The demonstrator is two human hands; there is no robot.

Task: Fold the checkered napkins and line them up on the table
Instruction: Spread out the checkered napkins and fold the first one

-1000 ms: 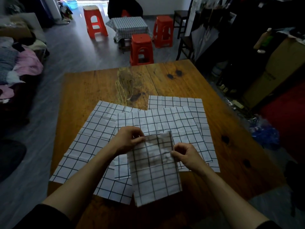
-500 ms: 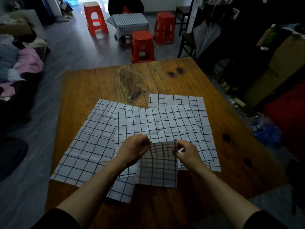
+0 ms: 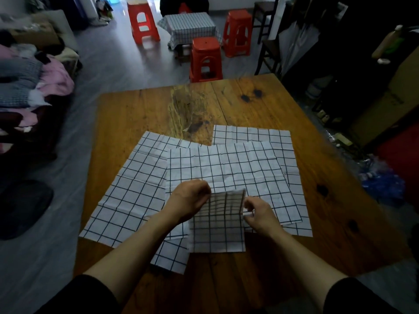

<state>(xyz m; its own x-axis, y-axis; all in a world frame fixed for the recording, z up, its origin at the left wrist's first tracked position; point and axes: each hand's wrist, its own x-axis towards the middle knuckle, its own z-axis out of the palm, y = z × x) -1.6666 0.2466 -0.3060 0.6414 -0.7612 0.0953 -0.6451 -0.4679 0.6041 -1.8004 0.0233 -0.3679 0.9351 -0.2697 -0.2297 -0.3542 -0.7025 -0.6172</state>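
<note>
At the near edge of the worktop: folded napkin pinched at its top corners by left hand and right hand, lower edge apparently resting on the wood. Three unfolded napkins spread flat, overlapping, just behind. Folding step in hand, probably the final crease; next move calls for pressing flat and placing clear of the spread sheets to start the row.

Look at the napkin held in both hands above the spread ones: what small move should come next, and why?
Probably lower the folded napkin flat and press its crease. The left hand and right hand pinch its top corners, the top edge is raised, and the bottom edge already rests near the bare wooden table. Three unfolded napkins await folding.
</note>
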